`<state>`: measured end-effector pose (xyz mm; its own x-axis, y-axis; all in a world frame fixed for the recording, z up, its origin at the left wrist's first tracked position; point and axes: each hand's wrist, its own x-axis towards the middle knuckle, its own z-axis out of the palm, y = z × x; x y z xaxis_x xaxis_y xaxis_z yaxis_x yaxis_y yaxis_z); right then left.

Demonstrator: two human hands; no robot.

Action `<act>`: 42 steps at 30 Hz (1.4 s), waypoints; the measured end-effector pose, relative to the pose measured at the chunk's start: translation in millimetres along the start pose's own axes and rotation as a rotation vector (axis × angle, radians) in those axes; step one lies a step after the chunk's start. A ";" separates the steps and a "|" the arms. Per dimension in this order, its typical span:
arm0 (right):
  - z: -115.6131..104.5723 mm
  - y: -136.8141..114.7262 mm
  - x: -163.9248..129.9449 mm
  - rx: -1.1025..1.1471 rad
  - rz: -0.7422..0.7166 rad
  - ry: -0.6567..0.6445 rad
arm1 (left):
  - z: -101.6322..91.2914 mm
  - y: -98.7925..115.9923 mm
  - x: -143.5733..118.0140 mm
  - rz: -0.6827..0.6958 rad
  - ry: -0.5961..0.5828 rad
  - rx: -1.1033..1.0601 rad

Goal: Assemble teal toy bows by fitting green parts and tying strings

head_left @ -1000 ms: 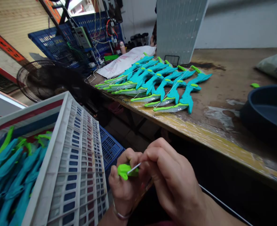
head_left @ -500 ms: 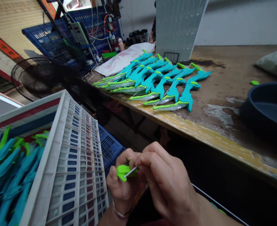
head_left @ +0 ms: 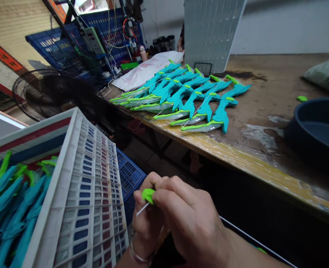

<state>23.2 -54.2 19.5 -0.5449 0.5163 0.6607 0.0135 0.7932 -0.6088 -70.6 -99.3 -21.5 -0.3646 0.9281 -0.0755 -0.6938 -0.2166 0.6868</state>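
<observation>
Left hand [head_left: 146, 219] upright, fingers pinching green clip [head_left: 148, 194]; right hand [head_left: 189, 219] curled over it, fingertips gripping white cord [head_left: 142, 209].

Hands: the left hand [head_left: 146, 219] and right hand [head_left: 189, 223] sit together at bottom centre, the right overlapping the left.
Small part [head_left: 148, 194]: between both hands' fingertips, a thin rod [head_left: 142, 209] sticking out to its lower left.
Crate [head_left: 97, 193]: lower left, left of the hands, with toy pieces [head_left: 10, 208] in it.
Table [head_left: 265, 111]: right and upper centre, behind the hands.
Row of toy guns [head_left: 189, 98]: on the table's near edge, upper centre.
Basin [head_left: 315, 130]: on the table, far right.
Fan [head_left: 41, 93]: upper left, behind the crate.
</observation>
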 end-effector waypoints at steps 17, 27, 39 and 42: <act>-3.3 41.9 -5.1 -0.288 -0.105 0.001 | -5.2 -6.9 -6.2 -0.021 0.091 0.356; -26.0 37.4 -9.9 0.046 0.131 -0.059 | -25.1 -5.9 4.3 -0.037 0.014 0.447; -15.3 36.3 -28.0 0.369 0.615 -0.100 | -25.1 -16.2 -9.1 -0.068 0.006 0.472; -10.8 41.2 -35.1 0.591 0.776 -0.141 | -24.7 -15.8 -9.6 -0.076 0.011 0.437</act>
<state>51.9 -36.2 -24.0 -0.6574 0.7519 -0.0500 0.0095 -0.0582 -0.9983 -71.5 -112.2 -49.5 -0.3308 0.9327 -0.1438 -0.3924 0.0026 0.9198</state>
